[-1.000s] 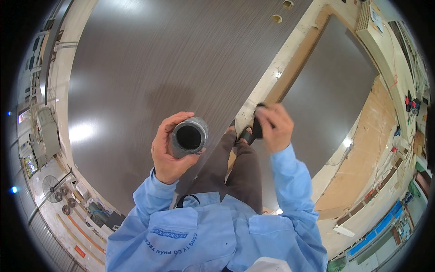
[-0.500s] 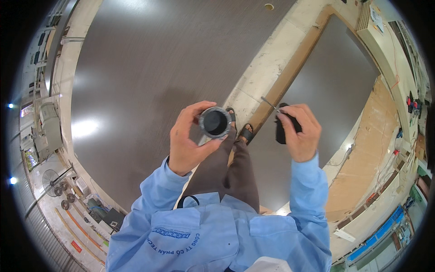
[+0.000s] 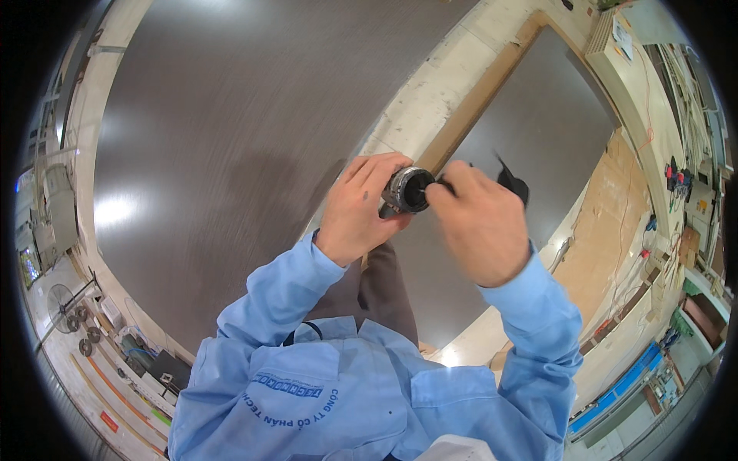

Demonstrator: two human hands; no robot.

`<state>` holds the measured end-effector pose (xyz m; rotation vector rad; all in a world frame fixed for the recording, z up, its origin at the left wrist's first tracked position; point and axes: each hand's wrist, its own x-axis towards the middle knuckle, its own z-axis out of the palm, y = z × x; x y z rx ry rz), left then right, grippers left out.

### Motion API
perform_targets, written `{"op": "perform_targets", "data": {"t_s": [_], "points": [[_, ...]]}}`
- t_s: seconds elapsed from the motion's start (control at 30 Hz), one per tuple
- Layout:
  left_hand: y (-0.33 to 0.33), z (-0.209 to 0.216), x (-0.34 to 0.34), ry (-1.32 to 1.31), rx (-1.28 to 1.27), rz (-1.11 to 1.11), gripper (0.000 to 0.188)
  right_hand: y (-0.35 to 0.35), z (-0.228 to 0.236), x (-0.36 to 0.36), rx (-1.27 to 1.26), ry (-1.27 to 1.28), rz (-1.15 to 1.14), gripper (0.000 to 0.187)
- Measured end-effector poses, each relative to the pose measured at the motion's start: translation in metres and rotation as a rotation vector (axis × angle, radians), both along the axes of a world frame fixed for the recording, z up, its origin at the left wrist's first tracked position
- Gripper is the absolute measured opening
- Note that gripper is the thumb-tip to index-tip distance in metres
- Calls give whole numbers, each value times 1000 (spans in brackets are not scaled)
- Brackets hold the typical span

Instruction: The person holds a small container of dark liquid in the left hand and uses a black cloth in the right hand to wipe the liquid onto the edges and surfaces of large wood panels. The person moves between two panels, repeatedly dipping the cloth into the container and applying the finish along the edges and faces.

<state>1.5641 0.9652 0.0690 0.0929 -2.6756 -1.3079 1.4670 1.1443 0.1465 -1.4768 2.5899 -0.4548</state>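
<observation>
Held out in front of my body, a small round can (image 3: 394, 190) with a dark inside lies in my left hand (image 3: 360, 201). My fingers and thumb wrap round its side, and its mouth is tilted toward the right. My right hand (image 3: 480, 223) is closed on a thin metal rod (image 3: 422, 190) with a dark handle end, and the rod's tip is inside the can's mouth. A black rounded piece (image 3: 513, 184) shows behind my right knuckles; how it is held is hidden.
Below my hands lies a large dark grey-brown panel (image 3: 207, 215), with a second dark panel (image 3: 530, 100) to the right along a brown strip (image 3: 461, 115). Brown board (image 3: 596, 223) lies farther right. A standing fan (image 3: 65, 301) is at the far left.
My hands have come together: the right moved left to the can, and the rod's tip now enters its mouth. My left hand moved right and turned the can's mouth sideways.
</observation>
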Motion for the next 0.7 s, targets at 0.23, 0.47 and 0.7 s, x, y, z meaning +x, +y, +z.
{"op": "perform_targets", "data": {"t_s": [0.23,0.47,0.7], "points": [[-6,-6,5,-74,65,56,64,27,13,-6,-62,-82,-141,18],[-6,-6,6,-106,131,96,64,26,9,-10,-108,-38,-143,18],[-7,-5,6,-105,144,114,63,29,4,-11,-155,-209,-152,14]]}}
